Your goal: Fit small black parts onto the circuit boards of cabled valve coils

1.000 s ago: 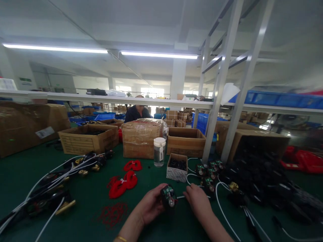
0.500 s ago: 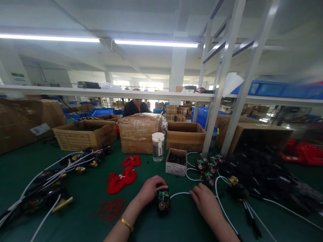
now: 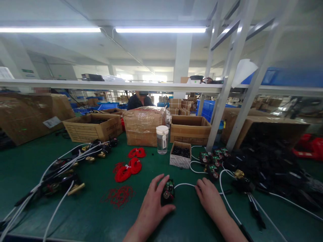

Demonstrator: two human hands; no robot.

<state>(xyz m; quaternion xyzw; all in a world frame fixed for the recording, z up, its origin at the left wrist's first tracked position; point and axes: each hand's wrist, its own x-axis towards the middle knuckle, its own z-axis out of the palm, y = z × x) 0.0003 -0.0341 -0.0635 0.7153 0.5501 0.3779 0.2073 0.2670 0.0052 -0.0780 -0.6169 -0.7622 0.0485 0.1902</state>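
A small black module with a green circuit board (image 3: 168,191) lies on the green tabletop in front of me. My left hand (image 3: 155,200) curves around its left side, fingers at the upper left edge and thumb stretched out below it, apart from each other. Whether the fingertips touch the module I cannot tell. A white cable (image 3: 185,184) runs from the module to the right. My right hand (image 3: 209,195) rests on the table with its fingertips closed on that cable.
Red wire bundles (image 3: 131,170) and loose red wires (image 3: 119,196) lie left. A small box of black parts (image 3: 180,158), a water bottle (image 3: 162,140) and more circuit modules (image 3: 213,161) stand beyond. Black parts (image 3: 272,174) pile up right; cabled brass fittings (image 3: 75,168) lie far left.
My left hand has moved from the module's top to its left side, its thumb and fingers spreading apart. The right hand stays at the cable. The view has tilted down and shifted left.
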